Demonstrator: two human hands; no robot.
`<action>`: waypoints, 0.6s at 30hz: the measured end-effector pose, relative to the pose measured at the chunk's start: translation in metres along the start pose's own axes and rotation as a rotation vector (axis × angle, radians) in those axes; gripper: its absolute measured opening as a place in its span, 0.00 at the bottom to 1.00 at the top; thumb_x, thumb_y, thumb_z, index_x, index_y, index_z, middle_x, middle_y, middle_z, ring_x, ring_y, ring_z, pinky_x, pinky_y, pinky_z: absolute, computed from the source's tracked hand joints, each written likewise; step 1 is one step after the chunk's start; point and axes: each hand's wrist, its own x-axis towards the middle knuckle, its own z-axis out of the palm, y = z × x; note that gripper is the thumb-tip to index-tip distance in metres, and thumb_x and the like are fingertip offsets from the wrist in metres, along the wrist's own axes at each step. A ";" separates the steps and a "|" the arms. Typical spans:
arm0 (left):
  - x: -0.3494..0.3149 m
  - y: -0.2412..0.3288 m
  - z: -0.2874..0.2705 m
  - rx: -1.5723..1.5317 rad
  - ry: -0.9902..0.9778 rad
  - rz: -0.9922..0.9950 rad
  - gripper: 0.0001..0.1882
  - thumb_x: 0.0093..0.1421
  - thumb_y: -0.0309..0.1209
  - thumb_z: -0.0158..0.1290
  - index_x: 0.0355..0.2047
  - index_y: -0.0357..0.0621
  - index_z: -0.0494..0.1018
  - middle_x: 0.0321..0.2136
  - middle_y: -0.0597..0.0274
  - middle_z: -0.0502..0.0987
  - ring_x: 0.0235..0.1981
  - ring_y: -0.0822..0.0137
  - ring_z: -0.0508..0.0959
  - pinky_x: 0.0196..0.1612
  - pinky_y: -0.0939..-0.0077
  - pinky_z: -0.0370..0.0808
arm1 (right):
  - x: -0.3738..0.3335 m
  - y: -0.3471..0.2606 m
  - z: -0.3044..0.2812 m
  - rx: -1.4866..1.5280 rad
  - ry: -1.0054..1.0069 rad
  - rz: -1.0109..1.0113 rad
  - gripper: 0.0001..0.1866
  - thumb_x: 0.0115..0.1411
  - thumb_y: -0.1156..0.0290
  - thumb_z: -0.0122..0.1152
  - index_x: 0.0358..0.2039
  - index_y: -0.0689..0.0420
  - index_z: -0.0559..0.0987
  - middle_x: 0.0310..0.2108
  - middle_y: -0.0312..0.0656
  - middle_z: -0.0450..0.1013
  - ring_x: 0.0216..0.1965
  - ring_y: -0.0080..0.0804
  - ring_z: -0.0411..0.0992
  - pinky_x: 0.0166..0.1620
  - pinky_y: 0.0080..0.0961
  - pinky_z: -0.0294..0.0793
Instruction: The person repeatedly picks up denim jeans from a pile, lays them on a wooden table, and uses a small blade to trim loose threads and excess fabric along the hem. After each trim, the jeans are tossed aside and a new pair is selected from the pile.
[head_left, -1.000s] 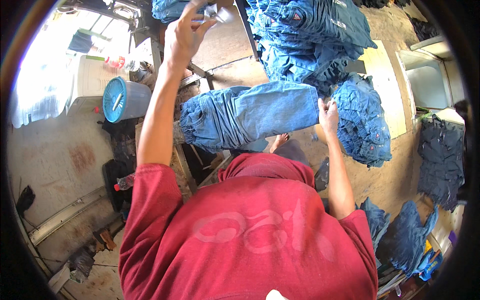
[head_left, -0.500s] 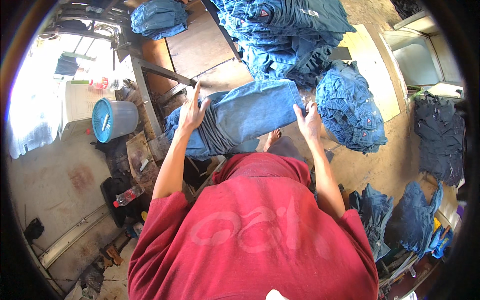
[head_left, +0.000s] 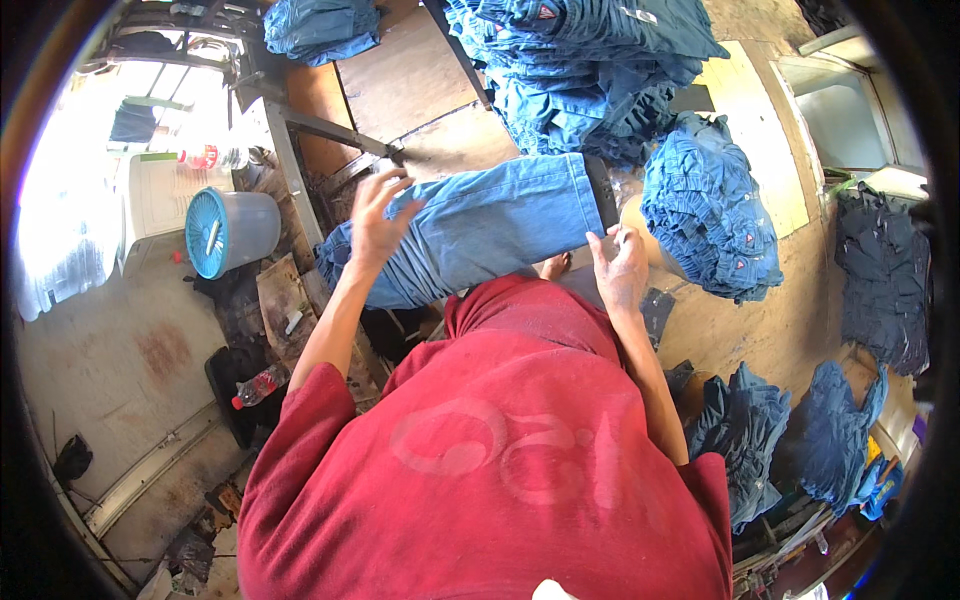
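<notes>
A blue denim trouser leg [head_left: 500,215] lies stretched crosswise in front of me, its hem toward the right. Beyond the hem shows the dark end of a flat support [head_left: 602,190]; the rest of it is hidden under the cloth. My right hand [head_left: 622,268] pinches the near corner of the hem between thumb and fingers. Over the bunched left part of the denim, my left hand [head_left: 378,225] is raised with its fingers apart and holds nothing.
Tall stacks of folded denim [head_left: 590,80] stand ahead, with another denim pile [head_left: 710,210] to the right. A lidded bucket [head_left: 245,232] and a plastic bottle [head_left: 262,385] are at left. Dark garments [head_left: 880,275] hang at far right. A metal frame [head_left: 335,135] stands beyond my left hand.
The denim leg now lies smoother and further left, with the dark support end uncovered at the hem. My left hand has lifted and curled its fingers somewhat; my right hand has moved slightly nearer me.
</notes>
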 end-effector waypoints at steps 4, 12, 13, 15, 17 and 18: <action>-0.001 0.005 0.022 0.014 -0.289 0.047 0.18 0.57 0.38 0.70 0.46 0.44 0.86 0.56 0.57 0.82 0.57 0.52 0.78 0.61 0.58 0.76 | 0.008 -0.014 0.019 -0.183 -0.068 -0.003 0.17 0.61 0.61 0.75 0.39 0.56 0.75 0.34 0.43 0.75 0.40 0.47 0.75 0.43 0.41 0.72; 0.041 -0.010 0.069 0.122 -0.318 0.241 0.10 0.63 0.35 0.65 0.34 0.44 0.77 0.43 0.59 0.83 0.46 0.52 0.82 0.47 0.61 0.79 | 0.037 0.026 0.017 -0.165 0.020 0.214 0.16 0.64 0.60 0.73 0.34 0.55 0.74 0.25 0.41 0.75 0.27 0.43 0.77 0.33 0.41 0.73; 0.049 -0.013 0.073 0.163 -0.416 0.199 0.14 0.68 0.42 0.60 0.37 0.45 0.73 0.48 0.54 0.82 0.47 0.50 0.82 0.44 0.60 0.81 | 0.042 0.031 0.015 -0.148 0.020 0.211 0.16 0.64 0.60 0.73 0.34 0.55 0.74 0.25 0.41 0.74 0.26 0.42 0.76 0.33 0.40 0.73; 0.066 -0.020 0.079 0.138 -0.695 -0.034 0.20 0.67 0.49 0.60 0.41 0.44 0.75 0.47 0.52 0.82 0.48 0.49 0.82 0.46 0.57 0.80 | 0.051 0.040 0.014 -0.116 -0.012 0.202 0.16 0.64 0.62 0.73 0.34 0.56 0.74 0.25 0.41 0.74 0.24 0.40 0.76 0.33 0.38 0.74; 0.083 -0.031 0.082 -0.156 -0.887 -0.199 0.31 0.63 0.59 0.62 0.48 0.44 0.76 0.46 0.50 0.83 0.48 0.50 0.83 0.49 0.54 0.79 | 0.057 0.046 0.015 -0.098 -0.026 0.258 0.17 0.63 0.63 0.74 0.35 0.57 0.73 0.26 0.40 0.75 0.24 0.37 0.75 0.33 0.37 0.74; 0.091 -0.039 0.079 -0.405 -0.950 -0.274 0.39 0.59 0.65 0.63 0.55 0.44 0.76 0.44 0.49 0.85 0.47 0.51 0.84 0.50 0.53 0.79 | 0.059 0.048 0.015 -0.082 -0.027 0.273 0.17 0.63 0.63 0.74 0.34 0.57 0.73 0.26 0.40 0.75 0.24 0.36 0.75 0.33 0.36 0.74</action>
